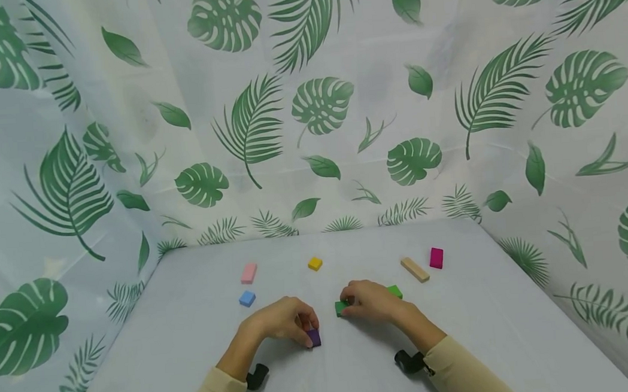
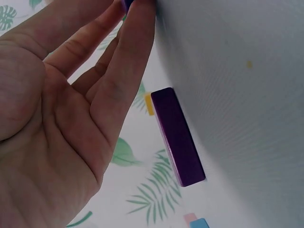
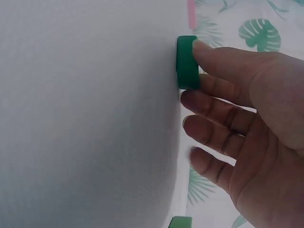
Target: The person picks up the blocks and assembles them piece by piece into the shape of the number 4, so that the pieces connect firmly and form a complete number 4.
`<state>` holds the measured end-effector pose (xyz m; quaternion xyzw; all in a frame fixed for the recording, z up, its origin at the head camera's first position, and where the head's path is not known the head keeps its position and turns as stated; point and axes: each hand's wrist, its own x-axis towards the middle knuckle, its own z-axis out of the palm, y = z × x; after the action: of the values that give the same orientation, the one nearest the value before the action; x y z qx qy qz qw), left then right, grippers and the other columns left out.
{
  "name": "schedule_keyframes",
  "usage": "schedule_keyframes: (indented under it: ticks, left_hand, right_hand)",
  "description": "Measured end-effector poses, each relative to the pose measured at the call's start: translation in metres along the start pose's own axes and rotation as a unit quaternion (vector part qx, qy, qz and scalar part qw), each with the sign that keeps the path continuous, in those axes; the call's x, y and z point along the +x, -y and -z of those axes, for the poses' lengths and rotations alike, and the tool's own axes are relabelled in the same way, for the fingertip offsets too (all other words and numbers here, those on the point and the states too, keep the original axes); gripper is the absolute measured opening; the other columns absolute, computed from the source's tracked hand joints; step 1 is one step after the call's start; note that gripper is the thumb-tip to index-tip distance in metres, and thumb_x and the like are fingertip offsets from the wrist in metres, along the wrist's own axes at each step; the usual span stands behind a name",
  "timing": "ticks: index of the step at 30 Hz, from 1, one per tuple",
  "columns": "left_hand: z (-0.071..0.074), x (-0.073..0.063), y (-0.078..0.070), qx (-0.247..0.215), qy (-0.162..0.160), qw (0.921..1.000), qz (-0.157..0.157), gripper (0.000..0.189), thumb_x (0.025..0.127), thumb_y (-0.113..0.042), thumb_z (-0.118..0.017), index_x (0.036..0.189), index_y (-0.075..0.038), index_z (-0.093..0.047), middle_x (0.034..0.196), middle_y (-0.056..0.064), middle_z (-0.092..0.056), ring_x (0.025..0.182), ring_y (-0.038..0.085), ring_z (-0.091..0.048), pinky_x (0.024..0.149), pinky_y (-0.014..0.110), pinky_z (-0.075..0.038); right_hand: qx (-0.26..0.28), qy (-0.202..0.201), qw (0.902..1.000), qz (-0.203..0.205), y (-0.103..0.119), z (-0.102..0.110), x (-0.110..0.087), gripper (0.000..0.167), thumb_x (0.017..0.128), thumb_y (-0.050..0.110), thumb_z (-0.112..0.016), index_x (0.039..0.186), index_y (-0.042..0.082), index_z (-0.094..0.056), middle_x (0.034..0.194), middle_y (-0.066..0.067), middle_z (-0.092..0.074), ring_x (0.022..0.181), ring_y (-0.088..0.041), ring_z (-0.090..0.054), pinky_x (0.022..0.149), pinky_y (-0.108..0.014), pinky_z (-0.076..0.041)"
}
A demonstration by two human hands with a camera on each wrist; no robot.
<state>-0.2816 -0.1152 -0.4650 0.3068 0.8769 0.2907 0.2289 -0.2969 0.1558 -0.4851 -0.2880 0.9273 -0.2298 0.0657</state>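
Apart, with room between, well inside the table's edges (image 1: 349,234).
Fingers barely parted, my left hand (image 1: 285,319) pinched a purple block (image 1: 315,338), my right hand (image 1: 371,300) a green block (image 3: 187,62).

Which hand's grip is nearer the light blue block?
Left. The left grip is just right of the light blue block, slightly nearer the person; the right grip is much farther right, at the dark green block.

White sheeting (image 1: 370,48) printed with green palm fronds, split-edged leaves and small single leaves stood behind and along both sides of a pale bench (image 1: 193,341). Faint creases ran through it, and the light was soft.
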Motion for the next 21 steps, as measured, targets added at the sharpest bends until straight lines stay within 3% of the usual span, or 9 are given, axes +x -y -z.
schedule_keyframes:
  ticks: [4, 14, 21]
  left_hand:
    - [-0.0013, 0.0024, 0.0016, 0.002, -0.01, 0.9998, -0.016, 0.022, 0.082, -0.016, -0.089, 0.102, -0.02, -0.079, 0.085, -0.01, -0.07, 0.077, 0.004, -0.062, 0.07, 0.021, -0.052]
    - [-0.0022, 0.0042, 0.003, 0.012, -0.032, 0.9994, -0.002, 0.024, 0.084, -0.019, -0.088, 0.106, -0.022, -0.081, 0.084, -0.011, -0.07, 0.077, 0.005, -0.061, 0.069, 0.022, -0.051]
    - [-0.006, 0.0081, 0.006, 0.012, -0.041, 0.9985, -0.034, 0.022, 0.087, -0.017, -0.085, 0.108, -0.019, -0.081, 0.091, -0.012, -0.073, 0.082, 0.002, -0.064, 0.075, 0.022, -0.054]
  right_hand:
    - [0.007, 0.001, 1.0, 0.005, -0.004, 0.001, -0.0015, 0.028, 0.096, 0.025, -0.076, 0.119, 0.008, -0.076, 0.097, 0.006, -0.071, 0.084, -0.007, -0.059, 0.074, -0.029, -0.051]
    - [0.038, 0.002, 0.9992, 0.013, -0.0063, 0.0051, -0.0036, 0.027, 0.096, 0.014, -0.074, 0.119, 0.001, -0.076, 0.089, 0.003, -0.072, 0.073, -0.007, -0.055, 0.064, -0.024, -0.047]
    - [0.051, -0.001, 0.9986, 0.015, -0.0088, 0.0057, -0.003, 0.026, 0.096, 0.012, -0.075, 0.118, 0.0, -0.074, 0.09, 0.003, -0.072, 0.078, -0.006, -0.058, 0.07, -0.024, -0.05]
